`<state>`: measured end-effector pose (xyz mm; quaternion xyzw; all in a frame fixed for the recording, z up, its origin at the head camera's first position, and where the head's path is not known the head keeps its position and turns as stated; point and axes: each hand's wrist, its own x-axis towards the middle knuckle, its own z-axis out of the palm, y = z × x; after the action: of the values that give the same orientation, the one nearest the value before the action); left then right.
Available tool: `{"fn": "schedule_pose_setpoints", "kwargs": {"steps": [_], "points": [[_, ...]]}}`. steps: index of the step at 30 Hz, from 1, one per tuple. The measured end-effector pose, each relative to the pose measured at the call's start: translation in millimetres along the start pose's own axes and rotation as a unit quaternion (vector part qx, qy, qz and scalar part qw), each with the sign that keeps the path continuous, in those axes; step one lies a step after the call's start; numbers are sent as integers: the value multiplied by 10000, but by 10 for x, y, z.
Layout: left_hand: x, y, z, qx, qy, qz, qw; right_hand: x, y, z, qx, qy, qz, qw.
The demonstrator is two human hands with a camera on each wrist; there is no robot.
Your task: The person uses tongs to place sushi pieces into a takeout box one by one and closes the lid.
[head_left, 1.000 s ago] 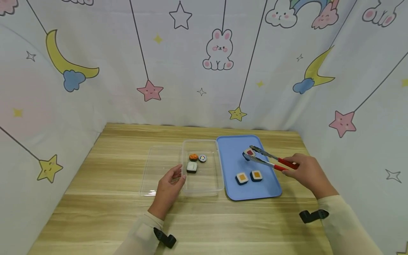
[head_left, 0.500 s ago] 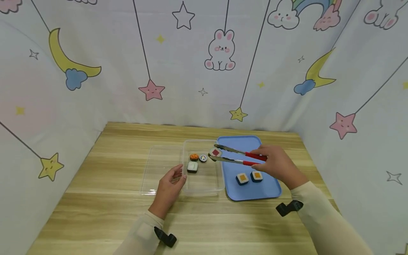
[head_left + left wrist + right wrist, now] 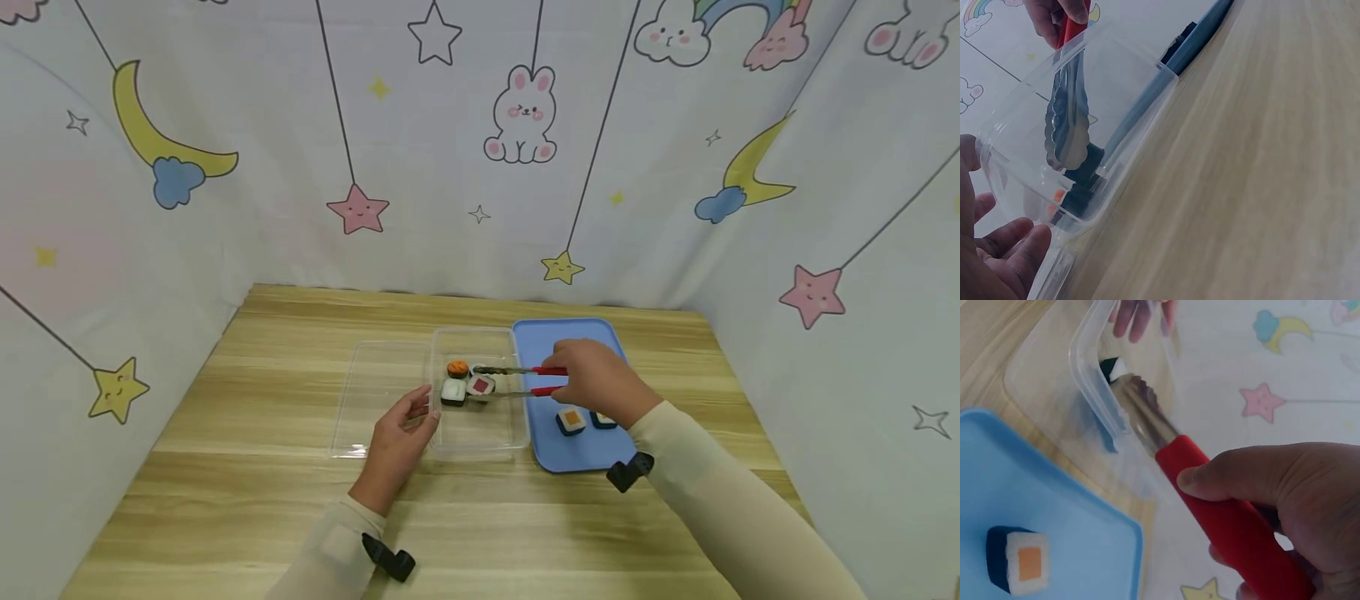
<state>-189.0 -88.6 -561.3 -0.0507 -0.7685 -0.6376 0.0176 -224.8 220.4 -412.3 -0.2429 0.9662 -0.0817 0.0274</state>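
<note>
My right hand [image 3: 600, 375] grips red-handled metal tongs [image 3: 1216, 515], whose tips hold a sushi roll [image 3: 481, 384] with a dark red square centre. That roll is inside the clear plastic container [image 3: 480, 451], low by the other pieces; whether it touches the floor I cannot tell. Beside it sit an orange-topped sushi piece [image 3: 457, 368] and a white-topped sushi piece [image 3: 453, 390]. The small round roll is mostly hidden behind the tongs. My left hand [image 3: 397, 446] rests against the container's left side, fingers relaxed, as the left wrist view [image 3: 1007, 256] also shows.
A blue tray [image 3: 585, 457] stands right of the container with two orange-centred sushi rolls [image 3: 571, 420], one partly covered by my right hand. Left of the container lies a clear lid [image 3: 378, 396] on the wooden table [image 3: 480, 533]. A printed curtain [image 3: 420, 258] hangs behind.
My right hand has moved left with the tongs, carrying the red-centred roll from the blue tray over the container's side and down inside it. My left hand has stayed put.
</note>
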Motion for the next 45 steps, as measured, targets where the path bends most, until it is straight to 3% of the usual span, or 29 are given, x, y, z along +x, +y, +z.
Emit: {"fn": "schedule_pose_setpoints", "kwargs": {"steps": [9,15,23,29,36,45], "points": [[-22,6,23,-3,-15,21,10000,38,-128,-36,6,-324,363,9988],[-18,14,43,23,8,117,9999,-93,-12,-98,284,96,446,9986],[-3,1,59,81,35,46,9999,-620,386,-118,956,1294,1098,9808],[-7,6,61,39,69,112,9999,-1198,719,200,1205,1763,1387,9670],[13,4,56,-3,102,62,9999,-1683,805,631,1288,1697,1563,9645],[-14,17,65,-128,126,-35,9998,-1853,750,817,1135,1832,1589,9635]]}}
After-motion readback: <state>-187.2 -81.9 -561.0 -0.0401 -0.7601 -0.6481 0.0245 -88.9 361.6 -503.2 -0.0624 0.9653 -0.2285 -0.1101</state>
